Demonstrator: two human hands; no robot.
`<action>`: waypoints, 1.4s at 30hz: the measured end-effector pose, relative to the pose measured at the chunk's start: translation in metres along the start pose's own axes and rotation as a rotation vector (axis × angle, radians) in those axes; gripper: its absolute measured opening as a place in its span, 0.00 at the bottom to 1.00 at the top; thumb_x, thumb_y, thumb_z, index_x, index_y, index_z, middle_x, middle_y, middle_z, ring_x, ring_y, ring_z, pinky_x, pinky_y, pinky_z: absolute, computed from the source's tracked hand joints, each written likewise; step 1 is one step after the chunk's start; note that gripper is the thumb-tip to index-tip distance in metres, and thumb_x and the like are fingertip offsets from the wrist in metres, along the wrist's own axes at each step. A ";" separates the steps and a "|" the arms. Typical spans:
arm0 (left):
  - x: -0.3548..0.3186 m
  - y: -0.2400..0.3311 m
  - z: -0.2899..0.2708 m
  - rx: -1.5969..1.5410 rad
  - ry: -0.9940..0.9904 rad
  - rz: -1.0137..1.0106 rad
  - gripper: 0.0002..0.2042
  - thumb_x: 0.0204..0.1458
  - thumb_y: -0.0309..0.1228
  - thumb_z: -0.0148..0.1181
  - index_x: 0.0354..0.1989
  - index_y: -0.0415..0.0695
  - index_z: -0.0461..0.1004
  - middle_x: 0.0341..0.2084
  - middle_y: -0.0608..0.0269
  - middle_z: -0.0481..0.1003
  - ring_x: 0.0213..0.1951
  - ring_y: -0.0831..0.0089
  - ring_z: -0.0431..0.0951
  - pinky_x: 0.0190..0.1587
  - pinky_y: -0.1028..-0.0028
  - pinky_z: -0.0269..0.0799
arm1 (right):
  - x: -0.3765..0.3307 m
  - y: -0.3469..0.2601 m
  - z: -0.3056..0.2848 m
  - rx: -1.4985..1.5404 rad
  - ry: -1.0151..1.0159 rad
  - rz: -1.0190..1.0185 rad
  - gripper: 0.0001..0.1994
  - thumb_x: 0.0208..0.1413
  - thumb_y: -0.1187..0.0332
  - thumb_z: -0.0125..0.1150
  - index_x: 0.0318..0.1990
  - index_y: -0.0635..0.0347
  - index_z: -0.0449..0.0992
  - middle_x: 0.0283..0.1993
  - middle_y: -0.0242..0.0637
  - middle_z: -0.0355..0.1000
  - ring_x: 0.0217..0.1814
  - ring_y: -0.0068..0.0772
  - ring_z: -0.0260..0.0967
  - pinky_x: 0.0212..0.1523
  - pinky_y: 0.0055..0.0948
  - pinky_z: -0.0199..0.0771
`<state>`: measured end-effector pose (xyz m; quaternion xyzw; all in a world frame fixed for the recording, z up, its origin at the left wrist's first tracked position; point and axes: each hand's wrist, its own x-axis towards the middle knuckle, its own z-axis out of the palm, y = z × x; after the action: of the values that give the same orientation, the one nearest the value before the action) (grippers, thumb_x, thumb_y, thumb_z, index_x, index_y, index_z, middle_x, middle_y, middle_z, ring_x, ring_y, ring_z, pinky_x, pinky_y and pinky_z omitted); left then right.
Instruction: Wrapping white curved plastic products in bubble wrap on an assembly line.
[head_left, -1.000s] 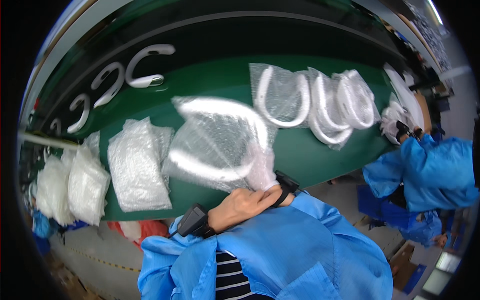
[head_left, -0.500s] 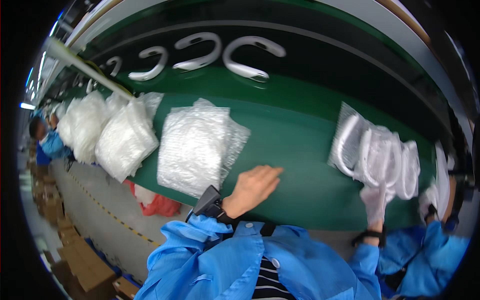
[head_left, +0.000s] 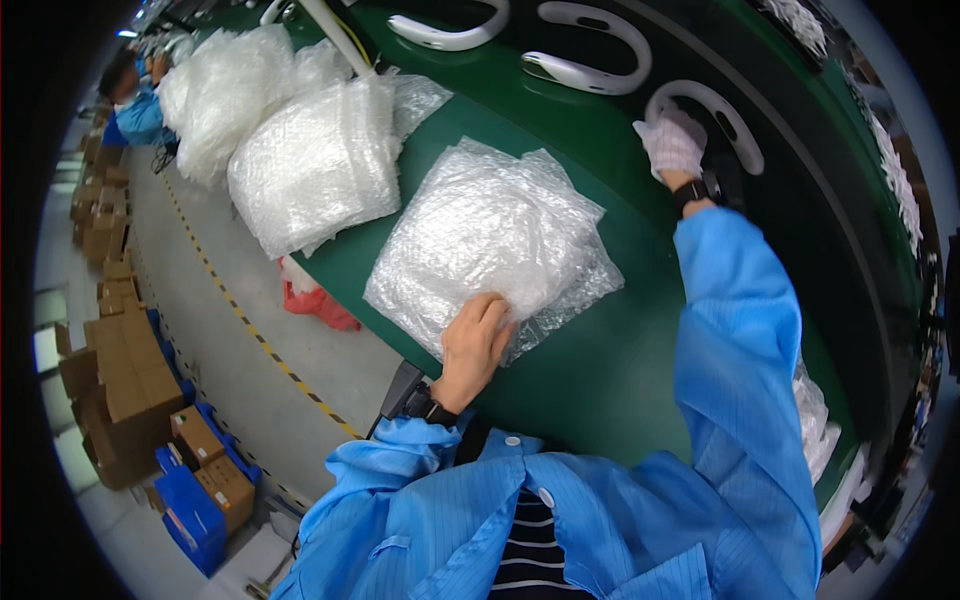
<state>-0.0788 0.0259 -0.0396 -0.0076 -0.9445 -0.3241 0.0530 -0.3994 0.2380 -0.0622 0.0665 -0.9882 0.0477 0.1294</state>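
Note:
My bare left hand [head_left: 473,352] is at the near edge of a stack of clear bubble-wrap bags [head_left: 470,230], its fingers closed on the film of the top bag. My right hand [head_left: 675,142], in a thin white glove, reaches far out and grips one end of a white C-shaped plastic part [head_left: 728,118] on the dark green belt. Its thumb side is partly hidden. Further left on that belt lie another white C-shaped part [head_left: 600,75] and a similar white curved part [head_left: 450,38].
More piles of bubble-wrap bags [head_left: 318,160] lie to the left on the green table [head_left: 590,400]. Wrapped parts [head_left: 815,430] show beside my right sleeve. Cardboard boxes [head_left: 130,370] and a blue crate [head_left: 190,510] stand on the floor; a co-worker [head_left: 140,110] is at far left.
My right hand left the wrapped parts at right and reached out to a C-shaped part on the belt. My left hand moved onto the bubble-wrap stack and closed. The view turned right.

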 end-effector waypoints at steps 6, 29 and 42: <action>0.002 -0.021 -0.004 -0.448 -0.073 -0.370 0.05 0.52 0.27 0.55 0.32 0.38 0.74 0.35 0.59 0.76 0.31 0.78 0.73 0.32 0.78 0.67 | -0.003 0.046 0.006 -0.050 -0.378 -0.171 0.17 0.43 0.65 0.57 0.42 0.60 0.69 0.35 0.52 0.71 0.37 0.55 0.69 0.36 0.50 0.68; -0.023 -0.013 0.015 -0.128 -0.040 -0.026 0.07 0.49 0.25 0.53 0.36 0.42 0.66 0.22 0.51 0.70 0.28 0.52 0.72 0.31 0.60 0.66 | -0.343 0.019 -0.189 1.732 -0.311 0.898 0.11 0.49 0.75 0.45 0.41 0.62 0.65 0.21 0.23 0.57 0.13 0.15 0.54 0.11 0.16 0.58; -0.047 0.021 -0.003 0.146 0.307 0.024 0.05 0.47 0.26 0.55 0.32 0.45 0.68 0.26 0.59 0.66 0.31 0.60 0.70 0.30 0.65 0.65 | -0.344 -0.014 -0.162 1.973 -0.265 1.066 0.03 0.58 0.70 0.45 0.33 0.57 0.63 0.23 0.26 0.55 0.18 0.18 0.55 0.20 0.20 0.61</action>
<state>-0.0307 0.0416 -0.0296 0.0347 -0.9462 -0.2514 0.2008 -0.0274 0.2834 0.0046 -0.2861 -0.4267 0.8492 -0.1223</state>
